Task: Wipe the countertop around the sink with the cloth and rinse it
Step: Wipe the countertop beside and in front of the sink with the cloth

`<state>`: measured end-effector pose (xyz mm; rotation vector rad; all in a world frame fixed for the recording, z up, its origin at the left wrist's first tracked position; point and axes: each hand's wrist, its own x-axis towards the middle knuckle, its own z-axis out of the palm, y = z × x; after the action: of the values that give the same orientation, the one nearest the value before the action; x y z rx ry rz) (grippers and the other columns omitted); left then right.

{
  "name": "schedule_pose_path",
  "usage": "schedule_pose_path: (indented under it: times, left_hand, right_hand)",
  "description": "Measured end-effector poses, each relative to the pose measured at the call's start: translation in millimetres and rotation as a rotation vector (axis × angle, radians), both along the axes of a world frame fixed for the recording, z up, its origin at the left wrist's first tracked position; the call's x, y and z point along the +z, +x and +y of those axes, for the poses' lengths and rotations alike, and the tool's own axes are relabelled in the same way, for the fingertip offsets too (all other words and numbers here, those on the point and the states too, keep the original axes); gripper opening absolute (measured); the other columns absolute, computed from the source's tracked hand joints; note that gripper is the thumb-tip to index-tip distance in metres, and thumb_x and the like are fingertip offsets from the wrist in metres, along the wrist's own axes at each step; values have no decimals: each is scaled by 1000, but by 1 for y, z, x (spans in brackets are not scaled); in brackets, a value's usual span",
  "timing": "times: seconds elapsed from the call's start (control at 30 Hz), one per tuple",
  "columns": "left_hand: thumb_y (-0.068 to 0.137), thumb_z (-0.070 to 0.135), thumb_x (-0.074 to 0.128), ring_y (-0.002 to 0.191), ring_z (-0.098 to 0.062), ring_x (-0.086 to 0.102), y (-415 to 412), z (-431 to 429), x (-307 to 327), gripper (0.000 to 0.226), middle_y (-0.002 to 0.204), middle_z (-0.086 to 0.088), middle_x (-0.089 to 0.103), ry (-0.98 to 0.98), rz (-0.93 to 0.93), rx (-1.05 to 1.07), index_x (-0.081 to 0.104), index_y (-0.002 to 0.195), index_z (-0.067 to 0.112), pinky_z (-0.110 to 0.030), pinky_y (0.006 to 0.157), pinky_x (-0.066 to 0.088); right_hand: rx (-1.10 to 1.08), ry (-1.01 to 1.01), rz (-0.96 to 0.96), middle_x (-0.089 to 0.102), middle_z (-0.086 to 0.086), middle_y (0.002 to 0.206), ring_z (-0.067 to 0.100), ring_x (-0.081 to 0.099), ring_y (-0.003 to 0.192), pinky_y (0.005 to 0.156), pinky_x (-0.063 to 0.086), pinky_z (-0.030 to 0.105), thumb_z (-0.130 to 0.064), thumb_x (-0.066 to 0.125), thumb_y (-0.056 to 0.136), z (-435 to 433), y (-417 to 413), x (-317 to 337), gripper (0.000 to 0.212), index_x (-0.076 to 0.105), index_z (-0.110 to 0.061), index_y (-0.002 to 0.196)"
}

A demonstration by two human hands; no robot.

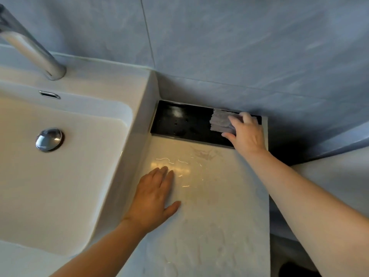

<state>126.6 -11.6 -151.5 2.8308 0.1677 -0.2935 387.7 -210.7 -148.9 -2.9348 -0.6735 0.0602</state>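
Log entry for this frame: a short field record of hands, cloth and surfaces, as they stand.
left hand: flat on countertop, holding nothing
right hand: holds cloth against black tray
tray position: back of countertop, at the wall
countertop state: wet streaks near left hand
sink: left of countertop, drain plug in basin
faucet: no water seen running

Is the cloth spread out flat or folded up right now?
Folded. The cloth shows stacked layered edges on the black tray, with the right hand gripping its right side.
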Motion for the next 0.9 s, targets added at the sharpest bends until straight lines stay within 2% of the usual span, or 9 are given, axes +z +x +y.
schedule_pose_path:
  times: [0.13, 0.3, 0.4, 0.47, 0.6, 0.7, 0.9]
  left_hand:
    - [84, 75, 27, 140, -25, 24, 0, -1, -7, 81, 155, -1, 25, -34, -7, 29, 19, 148, 27, -38, 111, 17]
    - [85, 74, 30, 128, -21, 28, 3, -2, -8, 76, 144, -3, 42, 31, -16, 19, 32, 143, 25, -39, 102, 27]
    - [84, 74, 32, 126, -21, 30, 5, -2, -9, 75, 141, -3, 46, 37, -34, 24, 35, 141, 25, -39, 100, 29]
    - [83, 74, 33, 126, -21, 30, 6, -2, -10, 76, 141, -4, 45, 38, -44, 26, 34, 141, 25, -40, 100, 30]
    - [83, 74, 31, 128, -23, 31, 5, -2, -10, 77, 143, -4, 43, 40, -34, 34, 32, 142, 25, -43, 102, 32]
    - [83, 75, 29, 129, -26, 35, 5, -2, -10, 78, 144, -4, 42, 60, -24, 32, 30, 143, 25, -46, 103, 32]
    - [81, 77, 29, 133, -31, 36, 5, -4, -11, 81, 148, -5, 37, 60, 16, 35, 28, 145, 26, -49, 106, 30]
  right_hand:
    - [-6, 34, -40, 55, 10, 119, 37, 50, 106, 80, 45, 45, -43, 70, 79, -2, 6, -9, 54, 57, -19, 126]
    - [-27, 131, -154, 60, 13, 104, 36, 56, 92, 70, 45, 40, -30, 72, 81, 2, 10, -17, 38, 66, -12, 114]
    - [-33, 176, -188, 61, 13, 95, 33, 58, 87, 62, 37, 31, -24, 69, 83, 5, 15, -12, 27, 68, -9, 105]
    - [-9, 214, -206, 62, 11, 96, 31, 59, 88, 62, 35, 28, -24, 67, 85, 5, 14, -4, 25, 68, -9, 105]
    - [15, 382, -279, 65, 7, 102, 28, 60, 90, 66, 44, 31, -21, 69, 85, -5, -13, 23, 25, 67, -11, 108]
    - [71, 395, -236, 64, 5, 102, 24, 60, 91, 63, 49, 32, -22, 67, 87, -25, -44, 34, 27, 66, -10, 110]
    - [-28, 330, -96, 64, 4, 103, 20, 59, 90, 65, 54, 36, -26, 64, 87, -76, -80, 21, 31, 65, -11, 115]
